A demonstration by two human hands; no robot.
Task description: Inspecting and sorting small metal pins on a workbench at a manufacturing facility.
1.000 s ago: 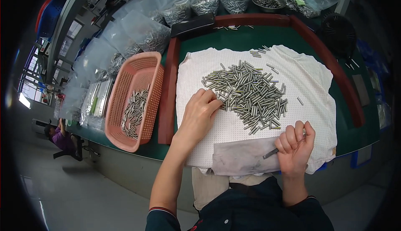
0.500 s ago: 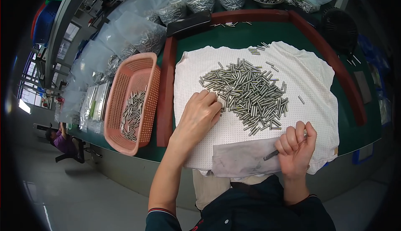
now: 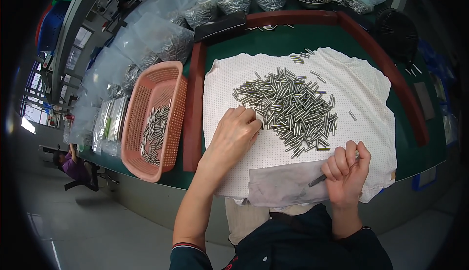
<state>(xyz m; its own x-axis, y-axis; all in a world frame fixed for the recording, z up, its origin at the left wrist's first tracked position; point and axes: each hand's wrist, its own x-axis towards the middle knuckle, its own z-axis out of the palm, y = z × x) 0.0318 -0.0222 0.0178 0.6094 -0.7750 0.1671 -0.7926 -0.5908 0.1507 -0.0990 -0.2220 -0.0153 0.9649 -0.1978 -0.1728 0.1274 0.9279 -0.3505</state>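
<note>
Green covers the bench, whose working area is fenced by a raised reddish-brown rim along the left, far and right sides, with the near edge open toward the person. Most of that area lies under a white dotted cloth, with bare cloth around the pile of small metal pins heaped at its middle. Left of the rim, a pink slotted basket holds more pins. A grey rag hangs over the cloth's near edge. The left hand rests palm down at the pile's left edge, fingers curled together on the nearest pins. The right hand is closed in a loose fist round a thin dark tool, whose tip touches the rag.
</note>
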